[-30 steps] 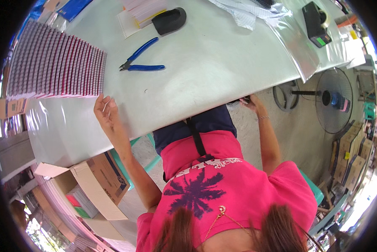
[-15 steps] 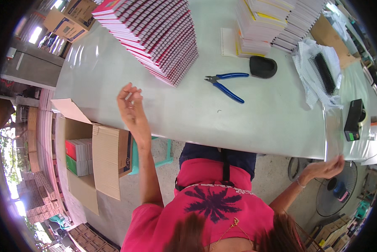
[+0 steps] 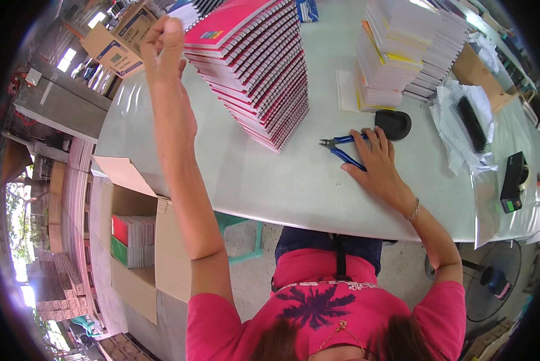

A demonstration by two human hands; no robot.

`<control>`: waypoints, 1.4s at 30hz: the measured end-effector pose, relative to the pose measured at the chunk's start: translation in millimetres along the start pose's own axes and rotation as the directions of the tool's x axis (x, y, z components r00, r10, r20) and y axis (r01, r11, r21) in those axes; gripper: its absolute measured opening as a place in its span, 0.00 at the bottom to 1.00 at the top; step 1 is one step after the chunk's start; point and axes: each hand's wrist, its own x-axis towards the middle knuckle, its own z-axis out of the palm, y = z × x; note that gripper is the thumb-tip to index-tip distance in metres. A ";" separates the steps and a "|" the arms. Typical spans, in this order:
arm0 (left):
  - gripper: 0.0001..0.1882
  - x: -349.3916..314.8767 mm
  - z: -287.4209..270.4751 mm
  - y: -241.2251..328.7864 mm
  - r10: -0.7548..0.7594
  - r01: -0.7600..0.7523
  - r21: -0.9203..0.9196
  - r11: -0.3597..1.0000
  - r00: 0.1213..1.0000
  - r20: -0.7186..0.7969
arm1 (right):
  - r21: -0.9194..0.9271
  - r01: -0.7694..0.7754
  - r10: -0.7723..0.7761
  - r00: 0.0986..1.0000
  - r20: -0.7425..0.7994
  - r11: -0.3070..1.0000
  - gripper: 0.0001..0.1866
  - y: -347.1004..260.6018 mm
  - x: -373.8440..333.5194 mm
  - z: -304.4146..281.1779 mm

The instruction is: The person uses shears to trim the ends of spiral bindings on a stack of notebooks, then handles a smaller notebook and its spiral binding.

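My left hand (image 3: 165, 51) is raised at the left side of a tall stack of spiral-bound notebooks (image 3: 252, 78) with pink-red covers. Its fingers are loosely bent and apart, with nothing visible in them, close to the top notebook's corner. On the table, my right hand (image 3: 375, 162) rests over blue-handled wire cutters (image 3: 345, 154). The thumb is at the lower handle and the fingers lie over the upper one, while the jaws point left. Just beyond those fingers sits a rounded black object (image 3: 394, 124).
Stacked white pages and notebooks (image 3: 396, 60) stand at the back right. Crumpled paper holds black spiral coils (image 3: 471, 125), near a black tape dispenser (image 3: 513, 182). An open carton (image 3: 174, 253) with books (image 3: 135, 240) stands left below the table (image 3: 264, 192); a fan (image 3: 492, 280) is at right.
My left hand has moved up and left to the top of the notebook stack. My right hand has come from the table's right front edge onto the wire cutters.
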 end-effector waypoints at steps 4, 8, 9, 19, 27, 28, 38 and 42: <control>0.31 11.4 12.2 -3.5 0.018 -0.019 0.019 1.000 1.000 0.024 | 0.209 -0.029 0.027 1.000 0.009 0.977 0.36 7.6 2.7 -17.8; 0.20 13.0 6.2 -8.4 0.131 -0.134 0.093 0.987 0.991 0.041 | 0.398 0.026 0.048 0.983 -0.175 0.917 0.34 -20.9 23.2 -65.5; 0.18 10.7 7.5 -8.8 0.201 -0.203 0.147 0.968 0.979 0.030 | 0.426 0.098 0.020 0.964 -0.264 0.900 0.33 -28.6 31.2 -77.2; 0.16 1.8 21.9 -26.7 0.309 -0.311 0.035 0.950 0.950 0.048 | 0.233 0.403 -0.168 0.744 -0.647 0.885 0.36 -108.1 89.2 -94.2; 0.16 -0.4 30.4 -30.9 0.388 -0.386 0.063 0.920 0.922 -0.008 | 0.212 0.353 -0.129 0.734 -0.667 0.911 0.37 -120.7 100.6 -78.5; 0.15 -0.8 31.2 -30.2 0.391 -0.390 0.061 0.919 0.920 -0.015 | 0.216 0.342 -0.122 0.742 -0.659 0.915 0.37 -121.1 100.7 -78.0; 0.16 -2.7 37.2 -30.2 0.427 -0.417 0.132 0.899 0.903 -0.053 | 0.990 -0.134 -0.231 0.963 0.138 0.032 0.19 -109.4 97.4 -114.1; 0.17 -5.2 40.2 -27.4 0.421 -0.404 0.191 0.894 0.906 -0.053 | 0.814 0.311 -0.027 0.939 -0.343 0.491 0.23 -107.6 95.9 -99.3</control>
